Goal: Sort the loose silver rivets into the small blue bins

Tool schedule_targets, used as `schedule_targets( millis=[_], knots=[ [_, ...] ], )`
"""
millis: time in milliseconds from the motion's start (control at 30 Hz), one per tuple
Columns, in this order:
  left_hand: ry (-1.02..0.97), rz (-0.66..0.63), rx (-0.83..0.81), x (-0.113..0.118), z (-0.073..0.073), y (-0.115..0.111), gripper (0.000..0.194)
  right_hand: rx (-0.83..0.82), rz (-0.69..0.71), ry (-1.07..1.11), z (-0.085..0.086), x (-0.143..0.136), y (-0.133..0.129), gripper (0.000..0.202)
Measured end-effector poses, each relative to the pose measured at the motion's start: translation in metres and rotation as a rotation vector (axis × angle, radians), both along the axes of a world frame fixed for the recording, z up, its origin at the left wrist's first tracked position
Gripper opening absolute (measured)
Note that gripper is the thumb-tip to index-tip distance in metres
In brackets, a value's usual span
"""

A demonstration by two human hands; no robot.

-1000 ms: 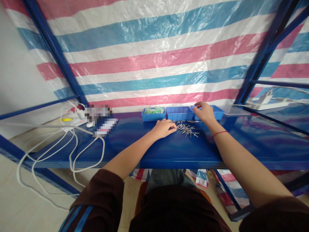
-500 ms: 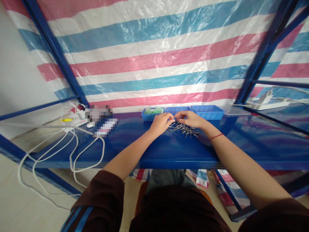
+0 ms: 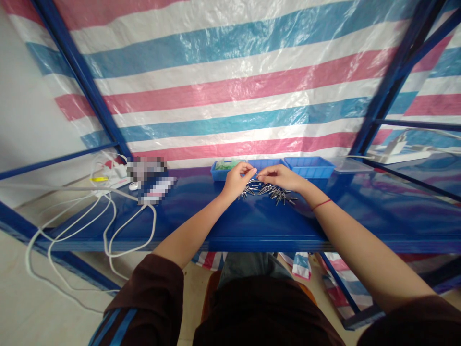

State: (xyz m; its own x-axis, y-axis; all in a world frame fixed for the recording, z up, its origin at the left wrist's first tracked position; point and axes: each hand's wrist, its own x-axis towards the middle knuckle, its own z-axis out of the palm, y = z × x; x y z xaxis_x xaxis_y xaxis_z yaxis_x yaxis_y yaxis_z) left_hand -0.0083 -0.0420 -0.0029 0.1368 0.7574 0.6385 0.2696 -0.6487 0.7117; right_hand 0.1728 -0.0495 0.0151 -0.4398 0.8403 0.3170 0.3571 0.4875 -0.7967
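My left hand (image 3: 236,182) is raised just above the table, its thumb and fingers pinched. Facing it, my right hand (image 3: 284,178) is pinched too, fingertips almost meeting the left ones. A tiny, thin bit shows between the two hands, too small to make out. Below them lies a loose pile of slender metal pins (image 3: 277,192), rivet-like, silver and dark. A smaller group of the same metal pins (image 3: 247,191) lies under my left hand, partly covered by it.
Behind the hands stand blue plastic bins, the left bin (image 3: 218,176) holding a green bagged item (image 3: 227,165), the right bin (image 3: 313,169) beside a clear lid (image 3: 353,166). White cables (image 3: 114,216) hang over the left table edge. Blue posts (image 3: 77,67) frame a striped sheet (image 3: 230,86).
My left hand has lifted slightly and its fingers have shifted, uncovering more pins beneath it. My right hand has moved slightly left, its fingertips closer together.
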Motion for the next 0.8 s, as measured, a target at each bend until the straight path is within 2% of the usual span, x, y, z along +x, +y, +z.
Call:
schedule_targets(
  millis=[267,500,800],
  knots=[
    [-0.046,-0.059,-0.027,0.002,-0.006,0.007,0.011,0.065,-0.166,0.162,0.010,-0.005,-0.010,0.031],
    [0.081,-0.201,-0.139,0.006,-0.006,-0.001,0.016,0.070,-0.205,0.216,0.013,-0.010,-0.017,0.032],
    [0.146,-0.217,-0.114,0.005,-0.007,-0.003,0.019,0.141,-0.192,0.185,0.011,-0.014,-0.018,0.031]
  ],
)
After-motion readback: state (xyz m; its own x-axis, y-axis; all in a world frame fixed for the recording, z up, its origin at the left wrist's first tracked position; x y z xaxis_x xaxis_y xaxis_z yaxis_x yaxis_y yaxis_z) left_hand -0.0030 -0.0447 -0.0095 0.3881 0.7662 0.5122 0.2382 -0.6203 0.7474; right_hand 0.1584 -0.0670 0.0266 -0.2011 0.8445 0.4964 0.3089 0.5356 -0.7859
